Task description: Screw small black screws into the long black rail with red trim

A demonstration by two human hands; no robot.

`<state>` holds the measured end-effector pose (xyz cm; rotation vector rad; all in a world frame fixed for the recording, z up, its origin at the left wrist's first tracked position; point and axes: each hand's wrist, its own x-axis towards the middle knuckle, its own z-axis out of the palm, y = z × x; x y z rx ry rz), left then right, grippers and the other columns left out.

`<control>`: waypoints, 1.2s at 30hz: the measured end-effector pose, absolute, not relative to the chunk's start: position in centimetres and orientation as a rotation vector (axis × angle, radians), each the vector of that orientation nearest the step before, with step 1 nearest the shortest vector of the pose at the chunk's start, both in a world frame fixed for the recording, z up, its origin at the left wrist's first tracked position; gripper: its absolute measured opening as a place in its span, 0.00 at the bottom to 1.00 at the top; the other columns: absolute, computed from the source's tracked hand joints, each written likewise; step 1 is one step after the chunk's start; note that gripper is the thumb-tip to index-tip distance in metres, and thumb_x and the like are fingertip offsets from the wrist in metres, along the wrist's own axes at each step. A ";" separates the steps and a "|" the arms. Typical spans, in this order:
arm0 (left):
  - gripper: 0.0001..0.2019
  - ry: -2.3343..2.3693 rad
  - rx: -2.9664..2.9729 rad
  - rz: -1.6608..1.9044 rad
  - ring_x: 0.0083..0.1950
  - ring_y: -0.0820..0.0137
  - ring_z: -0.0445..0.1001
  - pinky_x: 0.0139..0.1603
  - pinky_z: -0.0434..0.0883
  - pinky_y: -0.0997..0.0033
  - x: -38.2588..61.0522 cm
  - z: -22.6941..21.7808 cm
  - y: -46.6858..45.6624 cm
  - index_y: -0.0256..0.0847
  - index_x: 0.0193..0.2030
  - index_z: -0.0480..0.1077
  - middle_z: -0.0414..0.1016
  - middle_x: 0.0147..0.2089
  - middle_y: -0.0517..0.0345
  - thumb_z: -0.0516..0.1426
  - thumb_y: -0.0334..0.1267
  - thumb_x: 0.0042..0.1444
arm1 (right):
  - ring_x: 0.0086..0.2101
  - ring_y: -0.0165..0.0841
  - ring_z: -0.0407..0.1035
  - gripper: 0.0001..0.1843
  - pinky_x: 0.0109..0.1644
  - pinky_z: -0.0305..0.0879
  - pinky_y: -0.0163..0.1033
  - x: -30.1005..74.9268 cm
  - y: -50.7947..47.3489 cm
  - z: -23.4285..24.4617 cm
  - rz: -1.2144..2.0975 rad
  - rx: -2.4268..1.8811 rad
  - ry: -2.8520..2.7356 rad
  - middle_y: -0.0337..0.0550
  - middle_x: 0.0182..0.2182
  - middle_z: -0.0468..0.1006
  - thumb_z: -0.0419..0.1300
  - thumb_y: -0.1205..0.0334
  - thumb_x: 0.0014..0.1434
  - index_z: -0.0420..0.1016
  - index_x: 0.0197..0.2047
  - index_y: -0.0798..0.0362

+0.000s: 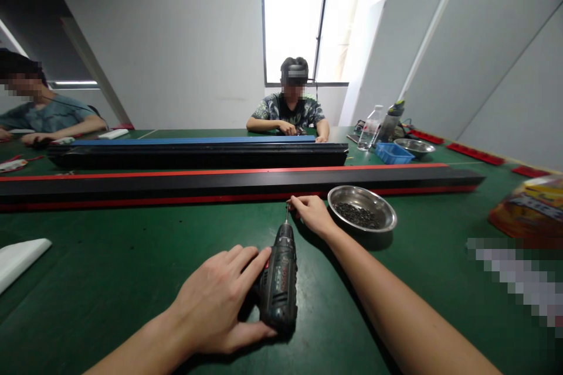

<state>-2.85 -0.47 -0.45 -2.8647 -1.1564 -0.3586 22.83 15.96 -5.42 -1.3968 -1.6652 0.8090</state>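
Left hand: wrapped around the power drill, the left hand (215, 299) has its fingers curled over the near-left flank and its thumb along the rear end.
Drill: the black drill (280, 287) lies directly against the left hand, on its right side, with its nose pointing away from the person toward the right hand.
Bit: the thin metal bit (287, 214) sticks out of the drill's nose, beyond the left hand, and its tip is at the right hand's fingertips.
Right hand: reaching ahead of the left, the right hand (314, 214) has its thumb and fingers drawn in at the bit's tip; whether they pinch something there is too small to tell.
Bowl: just right of the right hand stands a metal bowl (373, 202), with a heap of small dark pieces (355, 215) in it.
Long bar: a black bar with red edges (220, 181) runs crosswise just beyond the right hand.
Farther bars: another black bar (197, 157) and a blue strip (197, 141) lie past the first, farther from both hands.
Table: the green table (132, 269) spreads beneath both hands.
White piece: a white object (20, 261) lies well to the left of the left hand.
Bag: a colourful bag (530, 208) is well to the right of the right hand.
Co-worker: across the table, well beyond both hands, sits a person (292, 108).
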 end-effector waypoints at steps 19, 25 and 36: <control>0.48 -1.228 -2.874 -0.357 0.54 0.49 0.75 0.55 0.76 0.47 -2.7 -0.4 -0.6 0.38 0.74 0.59 0.74 0.62 0.39 0.64 0.66 0.55 | 0.26 0.31 0.75 0.18 0.32 0.69 0.35 22.8 14.9 -4.6 0.891 -1.284 -1.647 0.47 0.39 0.88 0.62 0.51 0.64 0.88 0.45 0.54; 0.47 -1.232 -2.877 -0.363 0.53 0.50 0.75 0.54 0.76 0.48 -2.6 -0.3 -0.6 0.38 0.74 0.60 0.74 0.63 0.39 0.63 0.66 0.56 | 0.26 0.32 0.75 0.17 0.35 0.70 0.36 22.6 14.6 -4.4 0.815 -1.308 -1.654 0.46 0.39 0.88 0.62 0.53 0.63 0.88 0.45 0.54; 0.46 -1.188 -2.880 -0.395 0.53 0.50 0.76 0.54 0.76 0.48 -2.5 -0.3 -0.6 0.38 0.73 0.60 0.75 0.62 0.40 0.62 0.67 0.58 | 0.26 0.34 0.77 0.22 0.35 0.70 0.37 22.7 13.9 -3.8 0.787 -1.305 -1.669 0.46 0.35 0.87 0.60 0.45 0.66 0.87 0.41 0.53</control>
